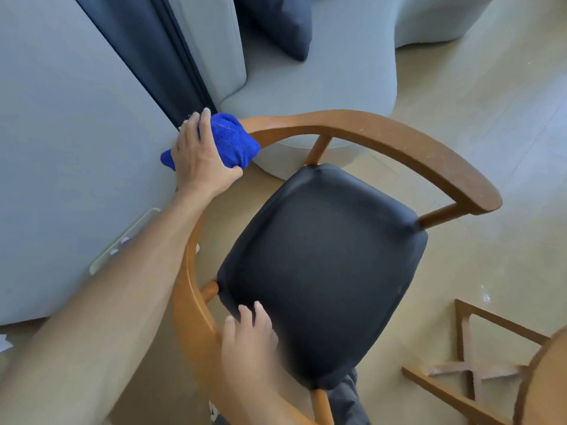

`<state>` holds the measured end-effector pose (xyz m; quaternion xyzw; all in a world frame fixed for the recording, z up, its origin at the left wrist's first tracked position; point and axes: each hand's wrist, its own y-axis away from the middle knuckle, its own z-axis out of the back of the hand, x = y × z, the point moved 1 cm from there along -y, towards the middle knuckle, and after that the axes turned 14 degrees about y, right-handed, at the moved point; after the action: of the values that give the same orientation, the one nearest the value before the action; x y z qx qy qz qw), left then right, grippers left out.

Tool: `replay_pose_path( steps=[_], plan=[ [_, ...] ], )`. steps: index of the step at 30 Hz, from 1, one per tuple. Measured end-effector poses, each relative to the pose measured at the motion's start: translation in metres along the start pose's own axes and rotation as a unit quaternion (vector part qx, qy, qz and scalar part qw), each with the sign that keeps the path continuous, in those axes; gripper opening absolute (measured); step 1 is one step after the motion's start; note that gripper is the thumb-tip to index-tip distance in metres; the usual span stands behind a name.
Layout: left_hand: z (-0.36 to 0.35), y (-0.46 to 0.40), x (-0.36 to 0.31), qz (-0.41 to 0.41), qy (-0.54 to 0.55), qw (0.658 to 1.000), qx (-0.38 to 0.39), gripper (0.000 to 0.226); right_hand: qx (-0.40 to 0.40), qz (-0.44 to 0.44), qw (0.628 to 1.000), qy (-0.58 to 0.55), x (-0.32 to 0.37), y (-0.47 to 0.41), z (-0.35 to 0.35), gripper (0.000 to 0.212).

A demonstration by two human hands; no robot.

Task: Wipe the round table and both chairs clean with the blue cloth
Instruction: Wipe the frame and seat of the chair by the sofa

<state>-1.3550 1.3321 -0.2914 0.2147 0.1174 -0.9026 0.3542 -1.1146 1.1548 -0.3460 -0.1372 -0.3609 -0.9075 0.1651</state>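
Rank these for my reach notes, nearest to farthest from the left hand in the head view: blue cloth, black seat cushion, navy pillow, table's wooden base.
From the left hand:
1. Blue cloth, in its grip on the chair's curved rail.
2. Black seat cushion, lower right.
3. Navy pillow, up on the sofa.
4. Table's wooden base, far lower right.

Soft, even daylight fills the room, brightest on the pale wooden floor (pixel 478 96) at the upper right. Shadows are faint. The wide lens bends the edges, and the nearer right hand (pixel 248 348) is smeared with motion blur.
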Motion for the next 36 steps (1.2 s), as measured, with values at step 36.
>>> replay_pose_path(
  steps=[36],
  plan=[
    [-0.044, -0.076, -0.035, -0.068, -0.167, 0.971, 0.159, 0.065, -0.312, 0.173, 0.889, 0.287, 0.057, -0.309, 0.238, 0.054]
  ],
)
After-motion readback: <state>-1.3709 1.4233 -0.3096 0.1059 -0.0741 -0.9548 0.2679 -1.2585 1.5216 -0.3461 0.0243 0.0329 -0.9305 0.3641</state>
